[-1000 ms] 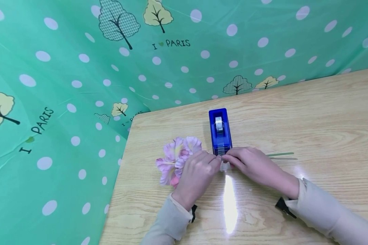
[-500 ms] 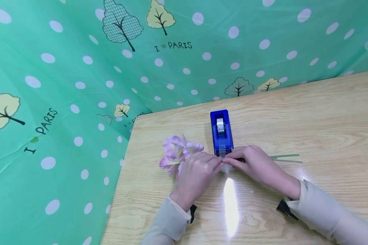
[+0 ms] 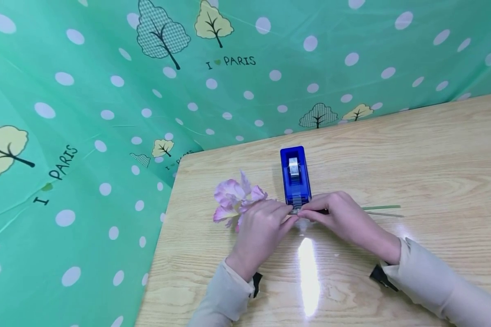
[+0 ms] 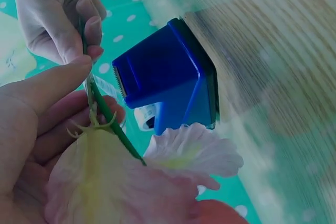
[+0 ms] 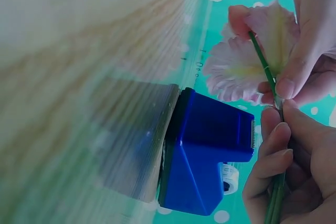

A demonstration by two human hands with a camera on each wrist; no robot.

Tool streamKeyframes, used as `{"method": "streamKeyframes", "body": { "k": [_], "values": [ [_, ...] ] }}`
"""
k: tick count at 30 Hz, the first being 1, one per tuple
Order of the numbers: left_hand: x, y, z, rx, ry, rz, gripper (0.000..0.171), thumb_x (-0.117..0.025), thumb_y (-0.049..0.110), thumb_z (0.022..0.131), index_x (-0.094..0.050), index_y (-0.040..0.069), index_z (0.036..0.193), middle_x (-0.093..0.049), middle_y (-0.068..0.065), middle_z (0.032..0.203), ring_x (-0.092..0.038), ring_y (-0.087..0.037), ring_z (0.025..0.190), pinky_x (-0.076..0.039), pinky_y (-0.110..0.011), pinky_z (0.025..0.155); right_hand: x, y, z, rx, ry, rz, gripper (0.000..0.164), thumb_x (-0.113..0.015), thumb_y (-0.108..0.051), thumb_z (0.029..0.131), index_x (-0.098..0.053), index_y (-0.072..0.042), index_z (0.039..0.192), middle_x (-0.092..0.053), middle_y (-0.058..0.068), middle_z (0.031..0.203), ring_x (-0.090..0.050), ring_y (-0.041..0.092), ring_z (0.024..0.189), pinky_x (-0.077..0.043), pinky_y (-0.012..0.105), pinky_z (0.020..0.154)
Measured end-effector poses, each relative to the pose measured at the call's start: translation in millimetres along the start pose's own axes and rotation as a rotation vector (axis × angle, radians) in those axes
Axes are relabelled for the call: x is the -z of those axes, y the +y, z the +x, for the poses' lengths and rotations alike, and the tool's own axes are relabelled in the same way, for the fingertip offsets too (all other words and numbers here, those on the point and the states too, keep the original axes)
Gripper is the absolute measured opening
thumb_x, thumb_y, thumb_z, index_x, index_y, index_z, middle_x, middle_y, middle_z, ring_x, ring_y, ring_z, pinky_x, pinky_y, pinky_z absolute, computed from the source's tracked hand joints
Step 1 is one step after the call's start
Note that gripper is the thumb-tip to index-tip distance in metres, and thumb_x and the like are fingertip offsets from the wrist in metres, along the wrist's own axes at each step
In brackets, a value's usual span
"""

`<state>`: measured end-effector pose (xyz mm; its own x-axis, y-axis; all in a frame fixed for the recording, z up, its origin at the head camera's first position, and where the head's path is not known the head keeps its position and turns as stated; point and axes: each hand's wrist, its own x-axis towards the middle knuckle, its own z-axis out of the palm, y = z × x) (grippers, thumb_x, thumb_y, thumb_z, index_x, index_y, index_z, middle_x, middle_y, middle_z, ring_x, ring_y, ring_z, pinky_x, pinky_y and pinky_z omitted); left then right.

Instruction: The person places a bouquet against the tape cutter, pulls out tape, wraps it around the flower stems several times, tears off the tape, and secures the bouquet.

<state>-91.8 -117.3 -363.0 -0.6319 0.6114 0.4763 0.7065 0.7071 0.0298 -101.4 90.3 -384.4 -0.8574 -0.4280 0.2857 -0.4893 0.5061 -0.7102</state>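
Note:
Pale purple artificial flowers [image 3: 229,194] with yellow-tinged petals lie under and left of my left hand [image 3: 258,234]. Its thumb and fingers pinch the green stems [image 4: 110,114] just below the flower heads. Close beside it, my right hand [image 3: 345,220] grips the same stems [image 5: 274,198] farther down, and their ends stick out to the right. A blue tape dispenser [image 3: 296,153] stands right behind the fingertips, its toothed edge facing them. A clear strip of tape [image 4: 106,88] shows by the stems in the left wrist view; its end is hidden by fingers.
A pale wooden table [image 3: 433,172] carries everything. Behind and to the left hangs a green dotted curtain [image 3: 245,91] printed with trees. Bright light reflects off the tabletop in front of the hands.
The flower heads have turned and tilted, with a petal now pointing up. My left fingers have shifted slightly back from the right fingertips. The tape dispenser stays in place.

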Motion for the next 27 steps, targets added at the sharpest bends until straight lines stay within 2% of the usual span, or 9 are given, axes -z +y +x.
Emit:
{"method": "streamKeyframes", "body": {
  "k": [6, 9, 13, 19, 23, 27],
  "values": [
    [-0.9, 0.0, -0.6, -0.005, -0.086, 0.017, 0.017, -0.072, 0.028, 0.092, -0.077, 0.012, 0.098, -0.077, 0.003, 0.093, -0.071, -0.010, 0.087, -0.055, -0.027, 0.091, -0.2, -0.1, -1.6, 0.020, -0.002, -0.041, 0.010, -0.075, -0.016, 0.088, -0.080, -0.019, 0.096, -0.076, -0.007, 0.095, -0.073, 0.013, 0.090, -0.060, 0.032, 0.080],
    [-0.9, -0.1, -1.0, -0.023, -0.105, 0.040, 0.015, -0.073, 0.025, 0.091, -0.077, 0.013, 0.098, -0.077, 0.004, 0.093, -0.071, -0.009, 0.085, -0.055, -0.024, 0.088, 0.2, -0.8, -2.2, 0.037, -0.002, -0.046, 0.009, -0.075, -0.018, 0.088, -0.080, -0.020, 0.095, -0.076, -0.008, 0.095, -0.073, 0.012, 0.089, -0.060, 0.031, 0.080],
    [-0.6, 0.8, -0.7, -0.041, -0.097, 0.072, 0.012, -0.075, 0.023, 0.089, -0.078, 0.014, 0.096, -0.077, 0.004, 0.092, -0.071, -0.007, 0.083, -0.055, -0.022, 0.085, 0.7, -1.5, -2.5, 0.026, -0.007, -0.041, 0.008, -0.074, -0.018, 0.089, -0.080, -0.021, 0.095, -0.076, -0.009, 0.095, -0.072, 0.011, 0.089, -0.060, 0.030, 0.080],
    [-2.6, 4.1, -2.0, -0.059, -0.072, 0.127, 0.007, -0.075, 0.021, 0.089, -0.079, 0.017, 0.094, -0.077, 0.007, 0.091, -0.069, -0.005, 0.078, -0.055, -0.020, 0.083, 1.2, -2.4, -2.3, -0.034, -0.050, -0.066, 0.008, -0.072, -0.024, 0.092, -0.078, -0.022, 0.095, -0.075, -0.011, 0.092, -0.070, 0.006, 0.086, -0.059, 0.030, 0.077],
    [-4.3, 4.9, -2.4, -0.065, -0.049, 0.141, 0.006, -0.074, 0.019, 0.090, -0.079, 0.017, 0.091, -0.076, 0.008, 0.087, -0.066, -0.004, 0.073, -0.055, -0.019, 0.078, 2.3, -2.6, -0.4, -0.063, -0.069, -0.044, 0.016, -0.064, -0.027, 0.097, -0.077, -0.022, 0.090, -0.070, -0.013, 0.080, -0.060, 0.001, 0.071, -0.053, 0.026, 0.067],
    [-5.5, 5.5, -2.8, -0.075, -0.035, 0.143, 0.004, -0.076, 0.017, 0.088, -0.080, 0.017, 0.090, -0.076, 0.009, 0.085, -0.065, -0.004, 0.073, -0.055, -0.019, 0.079, 3.2, -2.9, 0.8, -0.108, -0.113, -0.027, 0.026, -0.058, -0.028, 0.101, -0.073, -0.019, 0.082, -0.060, -0.010, 0.066, -0.049, 0.003, 0.060, -0.046, 0.024, 0.060]
  ]
}}
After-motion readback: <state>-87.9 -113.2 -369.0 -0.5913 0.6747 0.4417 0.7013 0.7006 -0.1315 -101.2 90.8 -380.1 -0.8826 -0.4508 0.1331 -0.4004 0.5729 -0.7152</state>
